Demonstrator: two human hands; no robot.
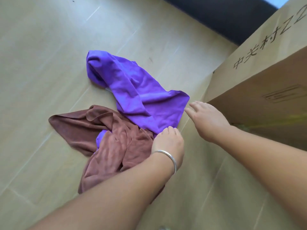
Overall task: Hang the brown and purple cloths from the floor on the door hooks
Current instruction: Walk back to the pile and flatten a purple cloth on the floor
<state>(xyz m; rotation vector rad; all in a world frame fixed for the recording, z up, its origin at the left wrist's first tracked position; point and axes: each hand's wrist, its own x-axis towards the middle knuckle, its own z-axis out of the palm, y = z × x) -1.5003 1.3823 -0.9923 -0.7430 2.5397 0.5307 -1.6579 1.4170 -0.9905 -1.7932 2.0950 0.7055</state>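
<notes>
A purple cloth (131, 90) lies crumpled on the light wooden floor, stretching from upper left to lower right. A brown cloth (108, 143) lies in front of it, partly overlapping the purple one, with a bit of purple showing beneath. My left hand (167, 141), with a silver bangle on the wrist, has its fingers curled down where the brown and purple cloths meet; whether it grips fabric is hidden. My right hand (207, 118) hovers with fingers spread just right of the purple cloth's corner, holding nothing. No door hooks are in view.
A large cardboard box (259, 77) with printed characters stands close on the right, beside my right arm. A dark strip (224, 15) runs along the top right behind it. The wooden floor (49, 63) extends to the left.
</notes>
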